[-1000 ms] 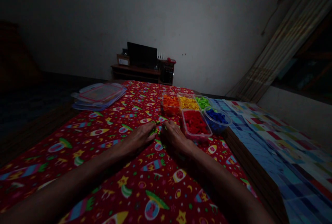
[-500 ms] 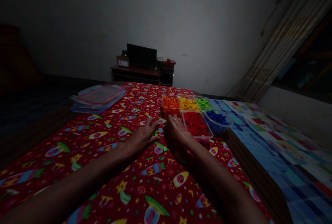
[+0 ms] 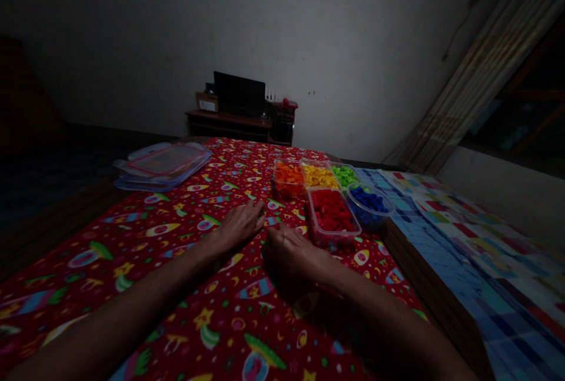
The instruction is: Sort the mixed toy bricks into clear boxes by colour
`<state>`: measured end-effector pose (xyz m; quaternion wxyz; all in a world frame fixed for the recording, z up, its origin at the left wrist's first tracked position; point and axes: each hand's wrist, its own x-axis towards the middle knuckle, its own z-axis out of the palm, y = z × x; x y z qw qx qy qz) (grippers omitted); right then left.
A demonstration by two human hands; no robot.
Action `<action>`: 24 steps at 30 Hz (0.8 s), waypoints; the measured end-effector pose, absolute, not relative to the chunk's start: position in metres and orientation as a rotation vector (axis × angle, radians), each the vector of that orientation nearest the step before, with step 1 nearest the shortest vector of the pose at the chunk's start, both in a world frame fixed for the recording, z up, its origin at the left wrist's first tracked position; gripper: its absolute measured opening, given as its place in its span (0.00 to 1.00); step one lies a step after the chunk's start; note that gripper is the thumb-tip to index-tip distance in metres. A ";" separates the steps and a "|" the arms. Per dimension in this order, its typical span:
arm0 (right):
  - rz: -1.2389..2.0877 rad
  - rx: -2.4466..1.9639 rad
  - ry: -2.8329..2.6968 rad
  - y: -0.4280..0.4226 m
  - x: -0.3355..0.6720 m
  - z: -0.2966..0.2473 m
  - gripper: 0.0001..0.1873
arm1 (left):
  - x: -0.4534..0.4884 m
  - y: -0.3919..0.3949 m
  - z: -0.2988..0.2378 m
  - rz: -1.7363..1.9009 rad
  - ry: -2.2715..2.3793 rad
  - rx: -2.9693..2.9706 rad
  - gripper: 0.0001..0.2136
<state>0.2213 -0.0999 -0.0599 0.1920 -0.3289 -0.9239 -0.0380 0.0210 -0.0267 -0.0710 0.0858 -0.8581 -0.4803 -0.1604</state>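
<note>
My left hand (image 3: 241,225) lies flat, palm down, fingers stretched out on a red cloth printed with rockets and stars (image 3: 176,251). My right hand (image 3: 286,249) rests just right of it, knuckles up, fingers curled under; I cannot see anything in them. Beyond the right hand stand clear tubs of small pieces: red (image 3: 332,214), blue (image 3: 369,201), orange (image 3: 288,175), yellow (image 3: 320,176) and green (image 3: 345,175). The red tub is nearest to my right hand.
A stack of clear plastic lids (image 3: 163,163) lies at the cloth's far left. A chequered blue cloth (image 3: 463,239) covers the surface to the right. A low wooden stand with a dark screen (image 3: 241,107) is against the far wall. The room is dim.
My right hand has drawn back toward me and curled its fingers. My left hand, earlier touching a small green piece between the hands, now lies flat; that piece no longer shows.
</note>
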 end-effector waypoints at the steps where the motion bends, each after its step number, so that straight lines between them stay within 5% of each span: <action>1: -0.145 -0.944 -2.617 -0.109 0.216 -0.062 0.14 | 0.020 -0.026 -0.071 -0.482 -1.448 -2.549 0.15; 6: -0.146 -1.099 -2.649 -0.124 0.200 -0.064 0.17 | 0.018 -0.030 -0.064 -0.424 -1.438 -2.581 0.14; 11: 0.588 -1.087 -2.228 -0.093 0.200 -0.051 0.04 | 0.021 -0.028 -0.049 -0.604 -1.647 -2.643 0.12; 18: 1.577 -1.100 -0.824 -0.053 0.170 -0.043 0.12 | 0.034 -0.029 -0.037 -1.029 -1.637 -2.703 0.13; 24: 1.903 -0.821 -0.547 -0.045 0.162 -0.052 0.15 | 0.054 -0.055 -0.041 -0.624 -1.248 -2.616 0.14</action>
